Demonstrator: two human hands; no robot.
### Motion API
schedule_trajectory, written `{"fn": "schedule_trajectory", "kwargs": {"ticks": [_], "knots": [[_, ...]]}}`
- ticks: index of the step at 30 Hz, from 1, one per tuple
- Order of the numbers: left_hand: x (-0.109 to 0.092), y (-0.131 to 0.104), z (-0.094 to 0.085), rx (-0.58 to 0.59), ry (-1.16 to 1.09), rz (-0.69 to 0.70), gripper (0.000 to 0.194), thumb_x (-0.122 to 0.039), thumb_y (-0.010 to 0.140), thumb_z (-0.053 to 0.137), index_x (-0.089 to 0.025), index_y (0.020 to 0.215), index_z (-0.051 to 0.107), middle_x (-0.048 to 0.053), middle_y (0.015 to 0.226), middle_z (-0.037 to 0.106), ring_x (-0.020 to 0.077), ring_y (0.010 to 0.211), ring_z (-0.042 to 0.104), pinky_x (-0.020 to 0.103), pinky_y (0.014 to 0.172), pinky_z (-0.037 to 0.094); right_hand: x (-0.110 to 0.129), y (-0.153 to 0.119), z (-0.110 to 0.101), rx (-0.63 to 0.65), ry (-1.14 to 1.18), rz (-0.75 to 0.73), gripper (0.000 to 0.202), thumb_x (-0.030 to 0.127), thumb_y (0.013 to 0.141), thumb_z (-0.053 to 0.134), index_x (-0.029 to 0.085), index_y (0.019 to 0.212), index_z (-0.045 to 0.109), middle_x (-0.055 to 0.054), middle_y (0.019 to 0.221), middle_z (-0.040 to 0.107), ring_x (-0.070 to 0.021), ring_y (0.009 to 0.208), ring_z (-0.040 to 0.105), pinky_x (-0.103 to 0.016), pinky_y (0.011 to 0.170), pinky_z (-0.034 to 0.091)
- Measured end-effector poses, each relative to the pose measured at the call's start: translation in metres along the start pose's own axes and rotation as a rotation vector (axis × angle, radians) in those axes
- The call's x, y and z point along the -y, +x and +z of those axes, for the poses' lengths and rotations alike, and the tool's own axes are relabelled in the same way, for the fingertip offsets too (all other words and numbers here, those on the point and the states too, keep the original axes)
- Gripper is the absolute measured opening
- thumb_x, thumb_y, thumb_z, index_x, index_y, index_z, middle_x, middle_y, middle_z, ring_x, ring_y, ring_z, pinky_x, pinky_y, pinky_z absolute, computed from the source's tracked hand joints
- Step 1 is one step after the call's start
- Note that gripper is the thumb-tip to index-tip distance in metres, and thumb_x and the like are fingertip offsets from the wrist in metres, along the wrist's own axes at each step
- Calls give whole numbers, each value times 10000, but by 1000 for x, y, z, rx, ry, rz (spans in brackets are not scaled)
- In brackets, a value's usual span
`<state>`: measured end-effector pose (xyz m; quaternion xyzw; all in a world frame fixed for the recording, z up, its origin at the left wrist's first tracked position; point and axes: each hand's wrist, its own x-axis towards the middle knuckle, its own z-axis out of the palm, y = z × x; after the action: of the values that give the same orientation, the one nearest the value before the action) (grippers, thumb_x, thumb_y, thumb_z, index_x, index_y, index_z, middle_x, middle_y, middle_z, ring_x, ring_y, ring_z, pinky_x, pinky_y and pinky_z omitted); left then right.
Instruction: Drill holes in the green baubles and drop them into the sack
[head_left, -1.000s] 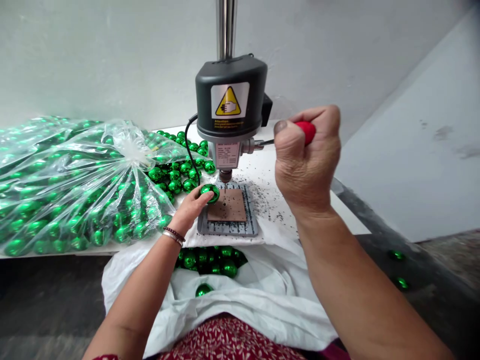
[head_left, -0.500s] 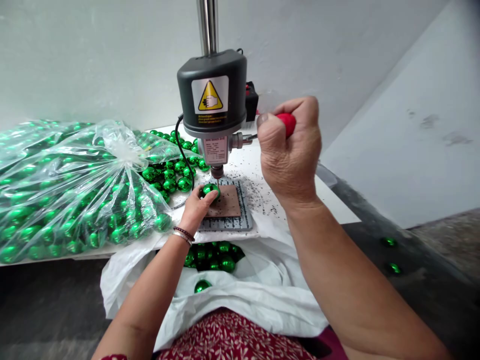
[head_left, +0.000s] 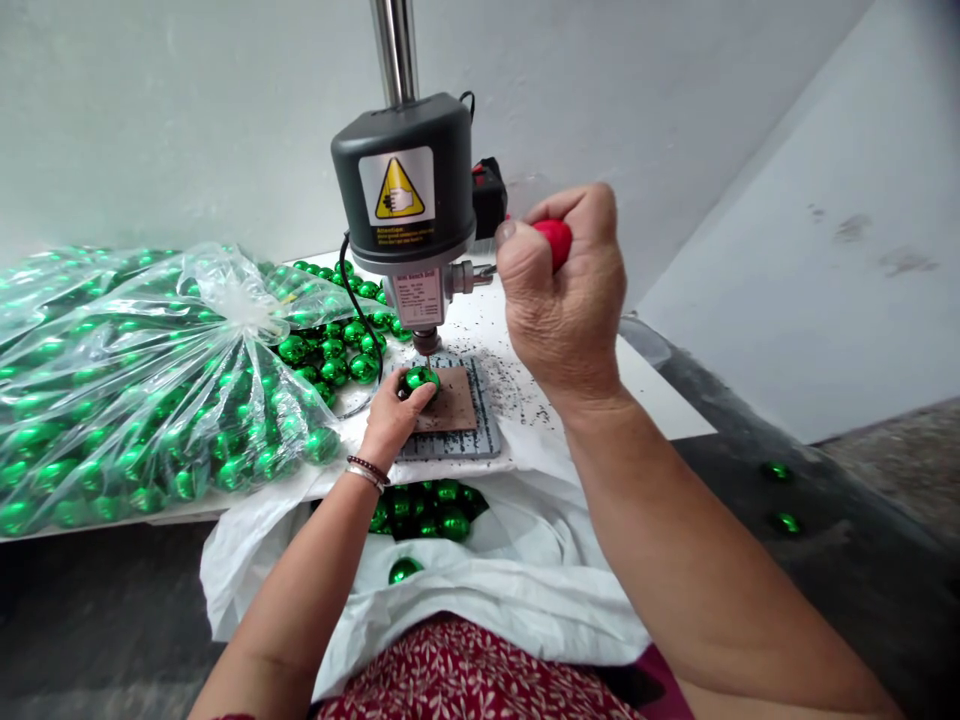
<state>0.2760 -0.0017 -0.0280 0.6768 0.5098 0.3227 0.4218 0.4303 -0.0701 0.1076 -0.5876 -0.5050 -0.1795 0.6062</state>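
Observation:
My left hand (head_left: 396, 408) grips a shiny green ball (head_left: 422, 380) over the brown board (head_left: 457, 405), which lies on the grey drill base (head_left: 487, 440). Right above the ball is the thin bit of the bench drill (head_left: 405, 190); whether its tip touches the ball is too small to tell. My right hand (head_left: 566, 290) is wrapped round the red knob (head_left: 556, 243) of the drill's lever, to the right of the drill head. Dark shavings are scattered on the base and the white table (head_left: 517, 340).
A clear plastic bag (head_left: 150, 400) of green balls covers the table's left side, with loose balls (head_left: 337, 350) beside it. A white sack (head_left: 525, 590) holding several balls lies across the lap. Two balls (head_left: 784, 523) lie at the lower right. A black cable hangs left of the drill.
The view has shifted slightly, so drill and right hand appear further left. The bit now appears closer to the ball. Both hands keep their holds.

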Motion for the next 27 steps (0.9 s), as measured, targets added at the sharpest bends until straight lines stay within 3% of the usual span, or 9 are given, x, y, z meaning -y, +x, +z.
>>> {"fn": "schedule_trajectory", "kwargs": {"ticks": [8,18,27], "knots": [[0,3,-12,81,79,8,476,-406,733,691,-184,1152,652,40,963,702,195,874,618,308,822,469,4,1,-1,-12,81,32,235,420,941,460,199,865,437,34,776,465,-29,680,475,-189,632,465],[3,4,-6,67,35,31,477,-424,730,688,-190,1144,647,31,941,696,191,865,612,292,799,474,-3,-1,1,-18,162,-29,235,428,943,452,199,891,436,35,789,466,-37,709,491,-211,707,502],[-8,-2,-4,43,310,85,547,-405,703,751,-252,1221,658,35,933,711,252,933,626,372,890,447,4,1,-2,24,86,4,226,407,952,404,195,875,412,26,802,414,-25,710,473,-198,686,460]]}}
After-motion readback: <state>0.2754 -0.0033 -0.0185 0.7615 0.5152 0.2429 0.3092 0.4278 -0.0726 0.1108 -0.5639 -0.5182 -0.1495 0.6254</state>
